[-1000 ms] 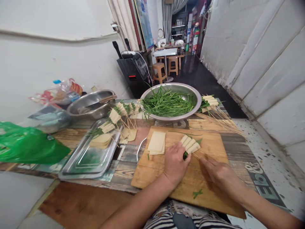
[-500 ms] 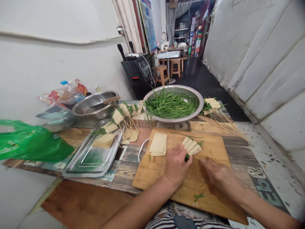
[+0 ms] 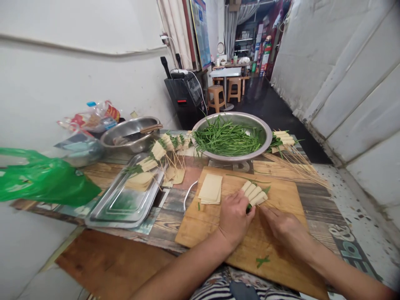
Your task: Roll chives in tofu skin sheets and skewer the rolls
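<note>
cream rolls (image 3: 255, 193) lie side by side, green leaves (image 3: 266, 190) poking out.

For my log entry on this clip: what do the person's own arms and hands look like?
Both the left hand and right hand are ungloved; the visible forearms have no sleeves, and no watch or bracelet shows.

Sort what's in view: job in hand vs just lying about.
Likely the job:
pale rolls, held by the left hand
right hand, beside them
cutting board
pale sheets
greens
loaded skewers

Likely just lying about:
green plastic bag
black speaker-like unit
brown stools
</note>
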Demonstrator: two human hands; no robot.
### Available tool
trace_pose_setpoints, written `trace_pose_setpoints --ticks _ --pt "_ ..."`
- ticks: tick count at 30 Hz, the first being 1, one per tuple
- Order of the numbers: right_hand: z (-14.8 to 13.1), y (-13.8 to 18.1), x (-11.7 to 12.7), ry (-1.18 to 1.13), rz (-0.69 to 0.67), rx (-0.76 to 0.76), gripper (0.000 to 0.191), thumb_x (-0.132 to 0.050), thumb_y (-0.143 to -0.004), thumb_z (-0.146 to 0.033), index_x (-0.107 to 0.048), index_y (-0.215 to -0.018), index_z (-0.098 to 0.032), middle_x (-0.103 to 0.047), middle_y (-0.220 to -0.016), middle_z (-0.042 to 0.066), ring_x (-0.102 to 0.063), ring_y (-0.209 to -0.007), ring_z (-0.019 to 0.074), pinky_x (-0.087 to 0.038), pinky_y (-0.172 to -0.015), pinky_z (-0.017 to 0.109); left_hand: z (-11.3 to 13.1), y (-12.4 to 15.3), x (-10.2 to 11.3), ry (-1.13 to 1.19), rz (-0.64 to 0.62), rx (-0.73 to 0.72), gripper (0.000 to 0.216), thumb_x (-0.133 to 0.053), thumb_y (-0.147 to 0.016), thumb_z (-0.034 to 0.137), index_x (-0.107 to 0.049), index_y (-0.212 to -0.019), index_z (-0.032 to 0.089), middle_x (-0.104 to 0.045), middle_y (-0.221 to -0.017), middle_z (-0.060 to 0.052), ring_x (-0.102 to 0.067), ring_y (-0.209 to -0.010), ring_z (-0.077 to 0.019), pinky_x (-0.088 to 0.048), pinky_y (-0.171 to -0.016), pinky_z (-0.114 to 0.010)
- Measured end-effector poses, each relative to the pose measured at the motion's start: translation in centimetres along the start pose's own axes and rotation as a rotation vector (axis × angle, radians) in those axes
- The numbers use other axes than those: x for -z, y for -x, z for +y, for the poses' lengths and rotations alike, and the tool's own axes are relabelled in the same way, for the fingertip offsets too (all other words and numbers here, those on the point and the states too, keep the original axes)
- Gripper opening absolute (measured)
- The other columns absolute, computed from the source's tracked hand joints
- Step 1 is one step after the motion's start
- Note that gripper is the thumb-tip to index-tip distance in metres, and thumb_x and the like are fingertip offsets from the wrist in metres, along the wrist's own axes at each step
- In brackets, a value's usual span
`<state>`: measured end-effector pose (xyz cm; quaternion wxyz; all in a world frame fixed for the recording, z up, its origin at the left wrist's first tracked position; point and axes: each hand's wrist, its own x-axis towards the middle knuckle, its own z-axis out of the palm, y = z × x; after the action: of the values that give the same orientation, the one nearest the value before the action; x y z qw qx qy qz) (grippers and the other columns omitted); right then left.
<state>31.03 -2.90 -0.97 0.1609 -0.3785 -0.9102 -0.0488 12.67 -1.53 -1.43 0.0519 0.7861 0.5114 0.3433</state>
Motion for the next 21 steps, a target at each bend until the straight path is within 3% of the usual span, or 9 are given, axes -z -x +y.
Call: trace_pose_setpoints --ticks 3,8,13,18,21 --pt "0.0 -0.7 -0.2 0.037 0.037 0.026 0.037 -0.034 -0.081 0.004 -0.053 -0.111 -0.005 -0.068 -0.087 0.012 -0.066 -0.072 0.0177 -0.052 -0.06 0.025 0.0 -0.1 0.1 -0.004 0.002 0.0 0.009 -0.068 -0.077 0.019 -0.062 -0.083 0.016 -0.069 -0.109 -0.012 -0.065 -0.097 -0.0263 -0.052 -0.083 -0.042" --pt "-0.4 -1.1 -0.2 0.07 -0.055 -0.037 0.027 -0.036 -0.087 -0.002 -0.058 -0.099 -0.01 -0.067 -0.081 0.009 -0.06 -0.058 0.0157 -0.044 -0.05 0.026 0.1 -0.2 0.2 -0.013 -0.012 -0.009 0.01 -0.066 -0.079 0.022 -0.061 -0.086 0.017 -0.068 -0.107 -0.01 -0.063 -0.097 -0.0251 -0.052 -0.083 -0.041" --pt "0.9 0.2 1.2 0.096 -0.061 -0.175 0.024 -0.04 -0.096 -0.027 -0.061 -0.087 -0.018 -0.064 -0.078 0.006 -0.061 -0.071 0.0189 -0.046 -0.062 0.03 0.9 -0.1 1.0 -0.093 -0.024 0.018 0.016 -0.067 -0.08 0.03 -0.059 -0.086 0.017 -0.065 -0.109 -0.01 -0.057 -0.102 -0.0284 -0.049 -0.086 -0.046" --pt "2.5 2.0 2.7 0.008 -0.094 -0.319 0.029 -0.039 -0.097 -0.035 -0.062 -0.092 -0.019 -0.066 -0.084 0.006 -0.063 -0.076 0.0187 -0.048 -0.065 0.03 1.9 -0.8 0.7 -0.094 -0.01 0.035 0.038 -0.057 -0.087 0.036 -0.054 -0.117 0.014 -0.057 -0.127 -0.014 -0.05 -0.117 -0.0293 -0.042 -0.099 -0.048" --pt "2.5 3.1 2.2 -0.031 -0.098 -0.341 0.03 -0.036 -0.098 -0.032 -0.064 -0.101 -0.02 -0.068 -0.091 0.006 -0.064 -0.078 0.0175 -0.049 -0.067 0.029 2.4 -1.8 0.2 -0.133 -0.093 0.067 0.04 -0.055 -0.088 0.033 -0.053 -0.122 0.013 -0.058 -0.125 -0.015 -0.052 -0.115 -0.0295 -0.043 -0.098 -0.047"
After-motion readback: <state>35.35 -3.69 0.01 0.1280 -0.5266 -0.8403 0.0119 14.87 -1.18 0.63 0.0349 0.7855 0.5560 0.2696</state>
